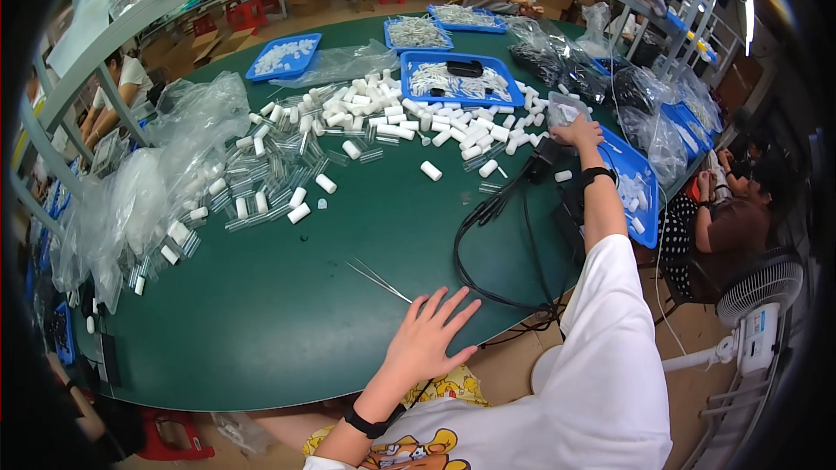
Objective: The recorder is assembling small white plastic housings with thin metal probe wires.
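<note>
- The left hand [427,335] lies flat and spread at the near edge of the table, fingers fanned and thumb held out, gripping nothing.
- Thin, pale metal prongs [396,293], tweezer-like, lie just beyond its fingertips, straight and parting into a narrow V away from the hand.
- The right hand [576,132] reaches far forward, fingers bent at a small clear plastic bag [566,107]; I cannot tell whether they grip it.
- This bag sits right at those fingers, see-through and creased, with pale contents too small to make out.
- Just below and left of the right hand is a blocky black adapter [544,157]; a smooth black cable [456,252] loops from there toward the left hand.
- To the right hand's right, a shallow, glossy blue tray [651,209] holds small white pieces.
- Left of the right hand spreads a heap of white cylinders [361,104], matt and stubby with rounded edges.
- Farther left, beyond the left hand, lie clear tubes [266,176], slender, straight and shiny.
- Well left of both hands are crumpled, filmy plastic bags [113,209].
- Under everything is the smooth, dark green tabletop [279,322].
</note>
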The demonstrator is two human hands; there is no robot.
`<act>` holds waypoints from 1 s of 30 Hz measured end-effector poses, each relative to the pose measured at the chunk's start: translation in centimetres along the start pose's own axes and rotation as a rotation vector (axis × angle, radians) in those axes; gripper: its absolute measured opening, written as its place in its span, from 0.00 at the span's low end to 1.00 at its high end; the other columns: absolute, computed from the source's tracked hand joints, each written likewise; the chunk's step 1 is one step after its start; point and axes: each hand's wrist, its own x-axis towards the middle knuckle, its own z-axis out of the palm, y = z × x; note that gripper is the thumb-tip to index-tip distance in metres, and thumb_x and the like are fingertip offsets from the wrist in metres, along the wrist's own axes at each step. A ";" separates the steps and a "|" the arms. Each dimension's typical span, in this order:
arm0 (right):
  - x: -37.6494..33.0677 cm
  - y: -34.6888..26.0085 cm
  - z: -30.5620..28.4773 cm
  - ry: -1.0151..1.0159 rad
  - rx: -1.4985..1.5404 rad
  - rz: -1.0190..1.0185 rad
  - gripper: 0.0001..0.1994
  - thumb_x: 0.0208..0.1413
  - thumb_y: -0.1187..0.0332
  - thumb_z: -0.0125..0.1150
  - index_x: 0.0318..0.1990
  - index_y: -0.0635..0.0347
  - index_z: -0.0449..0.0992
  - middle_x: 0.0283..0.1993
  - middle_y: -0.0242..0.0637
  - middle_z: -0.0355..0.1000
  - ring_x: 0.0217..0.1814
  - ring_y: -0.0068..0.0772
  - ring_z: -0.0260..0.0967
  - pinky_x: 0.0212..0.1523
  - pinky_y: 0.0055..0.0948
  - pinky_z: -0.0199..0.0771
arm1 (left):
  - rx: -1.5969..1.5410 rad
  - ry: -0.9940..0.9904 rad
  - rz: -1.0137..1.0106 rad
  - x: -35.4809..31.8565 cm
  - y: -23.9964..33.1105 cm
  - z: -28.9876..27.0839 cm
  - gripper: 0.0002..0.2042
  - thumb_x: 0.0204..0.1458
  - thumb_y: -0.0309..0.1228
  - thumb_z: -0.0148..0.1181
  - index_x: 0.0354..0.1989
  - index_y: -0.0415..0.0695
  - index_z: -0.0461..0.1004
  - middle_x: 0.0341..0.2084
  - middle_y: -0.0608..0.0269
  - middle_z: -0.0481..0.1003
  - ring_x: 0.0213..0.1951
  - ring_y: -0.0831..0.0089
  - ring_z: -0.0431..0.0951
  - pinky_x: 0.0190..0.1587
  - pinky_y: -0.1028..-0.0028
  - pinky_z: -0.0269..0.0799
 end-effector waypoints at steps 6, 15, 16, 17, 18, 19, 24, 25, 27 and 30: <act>0.2 0.5 -2.3 0.070 0.287 0.004 0.50 0.26 0.42 0.66 0.61 0.54 0.57 0.62 0.59 0.53 0.65 0.60 0.48 0.62 0.54 0.44 | -0.010 0.042 0.009 -0.1 -0.3 0.2 0.29 0.44 0.45 0.58 0.57 0.49 0.64 0.57 0.58 0.61 0.56 0.57 0.61 0.58 0.59 0.54; -12.9 -3.0 -10.6 0.388 0.334 -0.917 0.46 0.25 0.53 0.67 0.60 0.50 0.59 0.56 0.50 0.59 0.60 0.52 0.53 0.60 0.48 0.50 | -0.334 0.408 -0.053 -2.0 -0.9 -2.5 0.24 0.42 0.28 0.63 0.51 0.42 0.67 0.49 0.56 0.67 0.52 0.59 0.66 0.56 0.63 0.58; -16.3 -4.0 -11.5 0.396 0.374 -1.085 0.45 0.25 0.55 0.67 0.60 0.51 0.59 0.55 0.48 0.59 0.59 0.50 0.53 0.60 0.45 0.50 | -0.380 0.479 -0.124 -2.8 -1.0 -3.6 0.25 0.41 0.27 0.63 0.51 0.41 0.67 0.49 0.55 0.67 0.52 0.59 0.66 0.56 0.63 0.59; -19.8 -4.8 -12.7 0.320 0.405 -1.225 0.45 0.24 0.57 0.66 0.59 0.54 0.59 0.55 0.45 0.60 0.59 0.49 0.54 0.61 0.42 0.51 | -0.428 0.550 -0.194 -3.5 -1.2 -4.6 0.25 0.40 0.26 0.64 0.51 0.41 0.67 0.49 0.54 0.67 0.53 0.60 0.66 0.56 0.64 0.59; -23.7 -5.4 -13.8 0.192 0.486 -1.331 0.46 0.23 0.58 0.67 0.59 0.55 0.59 0.55 0.46 0.60 0.60 0.48 0.53 0.61 0.40 0.50 | -0.440 0.592 -0.259 -4.3 -1.9 -5.8 0.30 0.39 0.26 0.65 0.54 0.41 0.63 0.52 0.53 0.65 0.54 0.60 0.65 0.57 0.64 0.59; -25.9 -5.5 -13.9 0.136 0.547 -1.493 0.46 0.23 0.59 0.66 0.59 0.58 0.59 0.55 0.47 0.60 0.60 0.47 0.54 0.62 0.39 0.49 | -0.469 0.627 -0.305 -4.6 -3.0 -6.5 0.34 0.38 0.26 0.66 0.57 0.41 0.59 0.54 0.52 0.62 0.56 0.60 0.64 0.58 0.64 0.58; -38.5 -8.3 -12.2 -0.378 0.570 -2.035 0.52 0.19 0.54 0.71 0.60 0.62 0.55 0.59 0.50 0.53 0.61 0.51 0.50 0.59 0.43 0.49 | -0.722 0.721 -0.436 -10.8 -7.2 -10.0 0.58 0.25 0.28 0.76 0.66 0.43 0.38 0.61 0.55 0.53 0.61 0.61 0.57 0.60 0.63 0.56; -40.8 -8.5 -11.3 -0.466 0.563 -2.034 0.52 0.18 0.55 0.70 0.60 0.58 0.54 0.57 0.53 0.53 0.59 0.54 0.49 0.56 0.46 0.48 | -0.660 0.598 -0.430 -13.3 -8.9 -9.5 0.58 0.24 0.27 0.76 0.66 0.43 0.39 0.61 0.55 0.54 0.61 0.63 0.57 0.60 0.64 0.55; -43.5 -9.0 -10.1 -0.580 0.582 -2.032 0.51 0.20 0.57 0.72 0.60 0.57 0.54 0.57 0.54 0.52 0.57 0.54 0.48 0.56 0.45 0.48 | -0.781 0.540 -0.512 -16.9 -8.5 -10.1 0.54 0.24 0.26 0.76 0.64 0.41 0.47 0.56 0.57 0.62 0.58 0.64 0.62 0.60 0.66 0.56; -46.1 -10.2 -7.8 -0.660 0.654 -2.078 0.52 0.23 0.52 0.75 0.61 0.58 0.53 0.57 0.53 0.51 0.58 0.53 0.47 0.57 0.44 0.47 | -0.958 0.679 -0.568 -20.4 -8.5 -8.9 0.47 0.23 0.26 0.75 0.60 0.40 0.57 0.53 0.60 0.66 0.54 0.66 0.68 0.57 0.66 0.64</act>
